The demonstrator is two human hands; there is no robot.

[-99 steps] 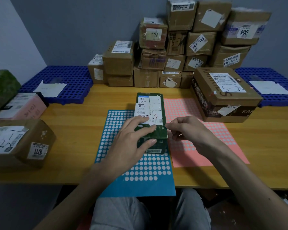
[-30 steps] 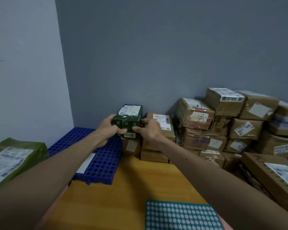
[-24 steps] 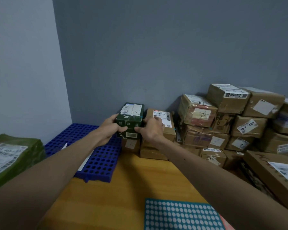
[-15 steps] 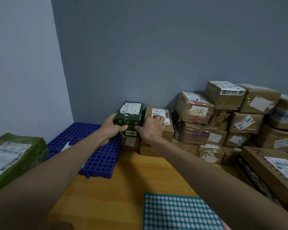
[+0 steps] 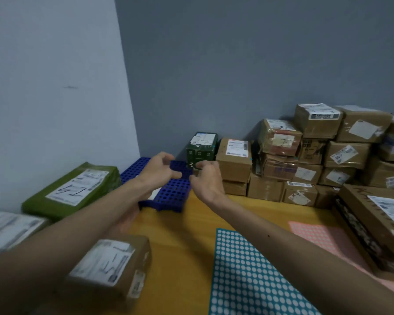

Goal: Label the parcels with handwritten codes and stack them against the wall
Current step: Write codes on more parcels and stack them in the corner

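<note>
Both grips hang just in front of the green parcel [image 5: 200,153] with the fingers loosely curled and nothing held: the left grip [image 5: 157,170] is clear of it over the blue grid tray [image 5: 168,196]. The right grip [image 5: 207,181] has its fingertips up by the parcel's lower front corner, and I cannot tell whether they touch it. The step in hand looks like letting go after setting the parcel down. To do that well, draw both grips straight back toward the near edge of the desk [image 5: 180,235] without brushing the front face. First check that the parcel sits square on whatever carries it, its side close along the brown box [image 5: 234,162] and its back to the wall [image 5: 214,76]. If it rocks, a flat push on top should seat it. The parcel stands at the far edge of the desk, at the left end of the stack [image 5: 305,160]. Its base is hidden behind the right grip. It is a small dark green carton, upright and narrow, probably rigid enough to bear another. It has pale print on its front and a white label [image 5: 203,139] facing up, whose writing is too blurred to read.
</note>
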